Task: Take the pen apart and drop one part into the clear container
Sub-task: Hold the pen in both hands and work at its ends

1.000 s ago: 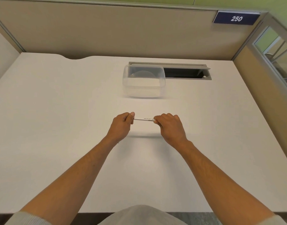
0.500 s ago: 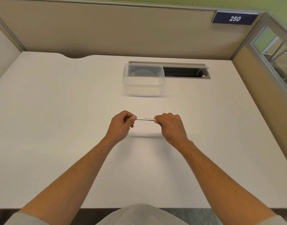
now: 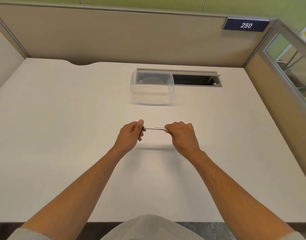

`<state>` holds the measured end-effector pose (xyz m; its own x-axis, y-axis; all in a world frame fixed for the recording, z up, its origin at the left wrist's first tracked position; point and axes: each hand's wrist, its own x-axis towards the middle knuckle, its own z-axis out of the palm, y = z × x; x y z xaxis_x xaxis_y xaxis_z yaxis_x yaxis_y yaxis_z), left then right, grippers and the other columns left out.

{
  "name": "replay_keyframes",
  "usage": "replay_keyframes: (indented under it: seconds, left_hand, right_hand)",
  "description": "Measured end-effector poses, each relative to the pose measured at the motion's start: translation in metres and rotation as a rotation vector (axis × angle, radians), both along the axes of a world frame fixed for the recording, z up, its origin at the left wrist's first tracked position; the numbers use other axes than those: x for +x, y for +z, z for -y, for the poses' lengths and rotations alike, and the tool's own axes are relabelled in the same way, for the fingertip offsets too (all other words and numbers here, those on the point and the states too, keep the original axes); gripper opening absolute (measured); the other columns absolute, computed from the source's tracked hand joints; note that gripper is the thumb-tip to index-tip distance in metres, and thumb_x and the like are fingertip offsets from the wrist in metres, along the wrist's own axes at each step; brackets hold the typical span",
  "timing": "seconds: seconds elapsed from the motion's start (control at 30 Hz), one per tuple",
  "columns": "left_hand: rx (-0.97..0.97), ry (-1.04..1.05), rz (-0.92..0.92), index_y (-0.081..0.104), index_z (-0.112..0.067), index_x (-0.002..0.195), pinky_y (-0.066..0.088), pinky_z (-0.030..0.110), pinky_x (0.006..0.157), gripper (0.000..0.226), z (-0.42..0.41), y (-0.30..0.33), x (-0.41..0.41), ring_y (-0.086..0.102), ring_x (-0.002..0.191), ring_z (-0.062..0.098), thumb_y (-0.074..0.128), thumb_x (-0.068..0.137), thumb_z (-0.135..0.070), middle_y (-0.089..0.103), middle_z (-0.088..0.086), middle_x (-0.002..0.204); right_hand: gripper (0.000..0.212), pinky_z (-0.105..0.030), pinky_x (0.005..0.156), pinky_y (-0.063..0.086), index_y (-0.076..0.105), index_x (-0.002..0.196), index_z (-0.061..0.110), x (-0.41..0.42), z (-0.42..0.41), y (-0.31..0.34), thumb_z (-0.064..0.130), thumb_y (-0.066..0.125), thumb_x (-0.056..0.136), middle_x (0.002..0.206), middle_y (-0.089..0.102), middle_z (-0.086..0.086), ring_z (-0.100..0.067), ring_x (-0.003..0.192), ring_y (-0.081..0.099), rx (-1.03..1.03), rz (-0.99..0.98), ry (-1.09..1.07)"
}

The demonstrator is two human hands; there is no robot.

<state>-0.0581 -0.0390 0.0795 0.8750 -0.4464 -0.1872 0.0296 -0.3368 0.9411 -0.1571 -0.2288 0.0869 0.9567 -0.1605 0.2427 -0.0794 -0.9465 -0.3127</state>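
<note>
A thin white pen (image 3: 154, 128) with small dark print lies level between my two hands, a little above the white desk (image 3: 62, 135). My left hand (image 3: 129, 135) pinches its left end, where a dark bit shows beside the thumb. My right hand (image 3: 182, 135) is closed around the right end, which is hidden in the fist. Straight beyond the pen, a hand's length away, a clear plastic container (image 3: 151, 88) stands open on the desk with nothing in it.
An open cable hatch (image 3: 195, 79) with a grey frame is sunk into the desk right behind the container. Beige partition walls (image 3: 114, 35) close off the back and both sides. A blue plate reading 250 (image 3: 246, 25) hangs at the top right.
Both hands hold the pen in nearly the same place. My left thumb has shifted on the pen's end, and a dark bit now shows there.
</note>
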Motion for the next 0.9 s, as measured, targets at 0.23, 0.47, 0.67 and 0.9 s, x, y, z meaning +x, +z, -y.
replay_keyframes:
  seconds: [0.23, 0.47, 0.67, 0.9]
  left_hand:
    - [-0.005, 0.014, 0.12, 0.061, -0.016, 0.084, 0.046, 0.022, 0.063, 0.014, -0.0028, -0.0009, -0.0027, 0.063, 0.061, 0.007, 0.06, 0.093, -0.027, 0.063, -0.005, 0.074]
    - [0.034, 0.028, 0.076, 0.054, -0.013, 0.064, 0.048, 0.035, 0.065, 0.044, -0.0044, -0.0009, -0.0052, 0.053, 0.052, 0.013, 0.05, 0.096, -0.043, 0.055, -0.003, 0.058]
    - [0.003, 0.008, 0.032, 0.057, -0.014, 0.064, 0.044, 0.027, 0.06, 0.045, -0.0049, 0.0012, -0.005, 0.052, 0.052, 0.011, 0.05, 0.097, -0.044, 0.056, -0.007, 0.058]
    - [-0.039, -0.041, 0.085, 0.061, -0.015, 0.085, 0.05, 0.025, 0.061, 0.011, -0.0077, 0.001, -0.0025, 0.063, 0.063, 0.009, 0.057, 0.095, -0.019, 0.061, 0.0, 0.078]
  right_hand:
    - [0.015, -0.037, 0.066, 0.029, 0.064, 0.096, 0.019, 0.0006, -0.0016, 0.0018, 0.02, 0.049, 0.097, 0.077, 0.062, 0.0, -0.025, 0.07, 0.049, -0.003, -0.009, -0.009]
    - [0.012, -0.033, 0.064, 0.024, 0.064, 0.093, 0.019, -0.0008, -0.006, 0.0005, 0.018, 0.052, 0.095, 0.075, 0.062, 0.0, -0.025, 0.067, 0.048, -0.011, 0.013, -0.011]
    - [0.011, -0.034, 0.064, 0.026, 0.064, 0.093, 0.02, -0.0017, -0.0057, 0.0003, 0.018, 0.054, 0.095, 0.074, 0.062, 0.001, -0.025, 0.067, 0.049, -0.004, 0.016, -0.023]
    - [0.012, -0.035, 0.064, 0.028, 0.064, 0.095, 0.02, -0.0009, -0.0054, 0.0015, 0.019, 0.052, 0.095, 0.074, 0.061, 0.0, -0.025, 0.068, 0.048, 0.014, 0.006, -0.025]
